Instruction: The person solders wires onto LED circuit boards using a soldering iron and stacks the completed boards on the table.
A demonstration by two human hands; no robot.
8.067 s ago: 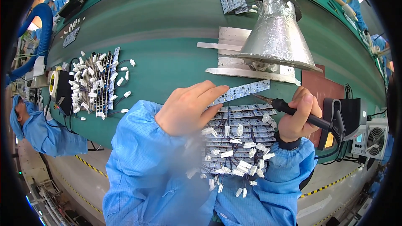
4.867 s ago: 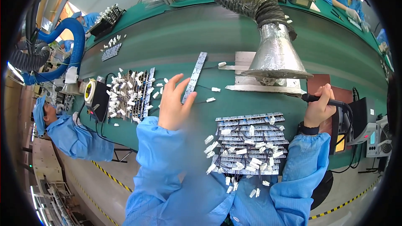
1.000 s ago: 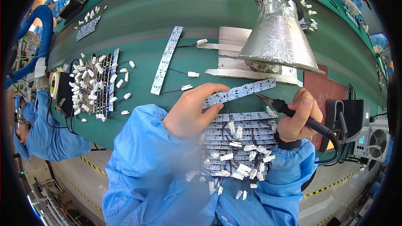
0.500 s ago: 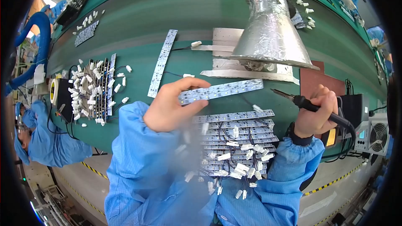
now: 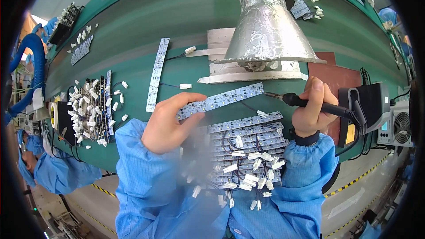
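Note:
My left hand [image 5: 170, 121] holds a long narrow LED strip board [image 5: 221, 100] flat over the green bench, gripping its left end. My right hand [image 5: 312, 108] grips a black soldering iron [image 5: 310, 103] whose tip touches the strip's right end. Below the held strip lies a stack of similar strips with white connectors and wires [image 5: 248, 150], close to my chest. Another single strip [image 5: 157, 74] with wired white connectors lies to the left on the bench.
A foil-wrapped fume funnel [image 5: 268, 26] hangs above a metal plate. A soldering station [image 5: 367, 106] and fan unit [image 5: 400, 124] stand right. A pile of finished strips [image 5: 93, 110] and tape roll [image 5: 55, 115] lie left. A co-worker in blue [image 5: 48, 168] sits lower left.
My left hand has lifted a strip from the stack and laid it across the bench under the funnel. The soldering iron tip has come to the strip's right end.

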